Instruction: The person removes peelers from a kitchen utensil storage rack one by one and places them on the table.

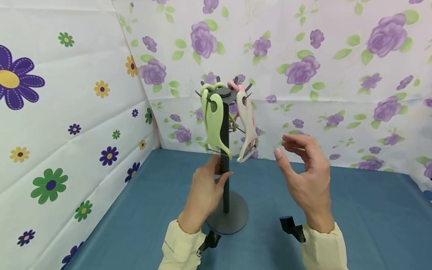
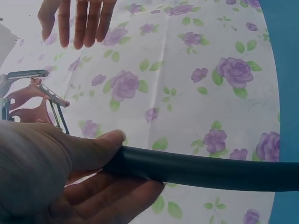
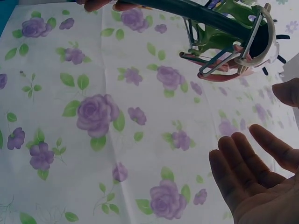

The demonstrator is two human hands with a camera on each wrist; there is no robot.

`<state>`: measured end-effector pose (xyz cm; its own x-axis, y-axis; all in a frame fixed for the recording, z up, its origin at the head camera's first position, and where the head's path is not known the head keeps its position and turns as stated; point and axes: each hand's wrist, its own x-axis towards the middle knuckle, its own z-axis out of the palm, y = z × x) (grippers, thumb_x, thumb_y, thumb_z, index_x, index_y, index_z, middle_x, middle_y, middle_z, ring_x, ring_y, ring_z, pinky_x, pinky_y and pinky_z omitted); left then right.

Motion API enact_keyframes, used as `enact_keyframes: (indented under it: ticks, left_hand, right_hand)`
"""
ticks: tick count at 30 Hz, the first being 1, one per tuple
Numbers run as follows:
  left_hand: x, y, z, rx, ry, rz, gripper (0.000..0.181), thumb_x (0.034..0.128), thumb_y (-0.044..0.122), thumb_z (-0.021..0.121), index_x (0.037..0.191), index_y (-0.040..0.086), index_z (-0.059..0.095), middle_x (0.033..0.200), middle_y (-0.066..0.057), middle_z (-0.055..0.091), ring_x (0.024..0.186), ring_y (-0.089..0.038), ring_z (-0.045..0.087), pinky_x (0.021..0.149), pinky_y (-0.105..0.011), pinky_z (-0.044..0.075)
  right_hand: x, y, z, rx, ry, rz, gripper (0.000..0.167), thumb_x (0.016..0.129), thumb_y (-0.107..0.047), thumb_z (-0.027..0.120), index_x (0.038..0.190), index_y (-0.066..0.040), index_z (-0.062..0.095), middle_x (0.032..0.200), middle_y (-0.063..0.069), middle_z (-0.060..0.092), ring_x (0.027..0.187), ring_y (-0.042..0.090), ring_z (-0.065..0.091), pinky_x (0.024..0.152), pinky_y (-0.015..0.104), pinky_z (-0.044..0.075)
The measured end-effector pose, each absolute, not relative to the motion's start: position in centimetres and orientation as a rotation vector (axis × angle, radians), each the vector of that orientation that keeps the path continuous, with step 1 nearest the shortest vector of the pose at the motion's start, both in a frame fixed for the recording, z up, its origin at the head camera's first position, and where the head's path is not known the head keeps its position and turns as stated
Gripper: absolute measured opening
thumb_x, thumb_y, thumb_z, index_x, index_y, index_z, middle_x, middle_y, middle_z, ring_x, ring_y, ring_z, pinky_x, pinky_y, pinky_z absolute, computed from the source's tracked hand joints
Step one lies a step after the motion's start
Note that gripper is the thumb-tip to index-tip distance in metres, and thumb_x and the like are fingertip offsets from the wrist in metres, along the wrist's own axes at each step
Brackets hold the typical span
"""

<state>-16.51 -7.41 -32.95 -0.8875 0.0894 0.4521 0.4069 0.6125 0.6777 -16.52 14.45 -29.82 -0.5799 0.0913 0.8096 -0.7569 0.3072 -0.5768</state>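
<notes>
A black stand [image 1: 226, 200] with hooks around its top stands upright on a round base. Green Y-shaped peelers [image 1: 214, 122] hang from its left hooks. On the right hang a white peeler [image 1: 248, 122] and, partly hidden behind it, pink peelers [image 2: 35, 109]. My left hand [image 1: 204, 191] grips the pole below the peelers, thumb on one side and fingers on the other; the left wrist view shows the pole [image 2: 210, 169] between them. To the right of the stand, my right hand [image 1: 308, 178] is in the air, holding nothing, with its fingers apart from the thumb.
A blue cloth [image 1: 152, 225] covers the table under the stand. Behind it hangs a white sheet with purple roses [image 1: 302, 71], and a flower-patterned sheet [image 1: 50, 150] closes off the left side. Small black wrist cameras [image 1: 291, 227] sit at both cream sleeves.
</notes>
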Motion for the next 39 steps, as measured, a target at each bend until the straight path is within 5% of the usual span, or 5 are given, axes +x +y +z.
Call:
enact_keyframes:
  ticks: [22, 39]
  left_hand:
    - [-16.4, -7.3, -32.8, -0.404, -2.494, -1.002, 0.024, 0.0966, 0.013, 0.071, 0.117, 0.006, 0.059, 0.097, -0.010, 0.072, 0.094, -0.025, 0.076, 0.067, -0.033, 0.063]
    - [-16.7, -7.4, -32.9, -0.453, -2.482, -1.008, 0.023, 0.0955, 0.012, 0.073, 0.114, 0.006, 0.060, 0.096, -0.009, 0.071, 0.092, -0.024, 0.076, 0.071, -0.033, 0.064]
  right_hand:
    - [-15.7, 12.1, -29.1, 0.747, -1.791, 1.297, 0.080, 0.071, 0.007, 0.087, 0.143, -0.008, 0.056, 0.140, 0.011, 0.057, 0.128, 0.026, 0.058, 0.108, 0.029, 0.051]
    - [-15.2, 11.0, -29.0, 0.774, -1.795, 1.209, 0.074, 0.077, -0.006, 0.088, 0.143, -0.005, 0.057, 0.144, 0.016, 0.053, 0.130, 0.025, 0.054, 0.109, 0.029, 0.050]
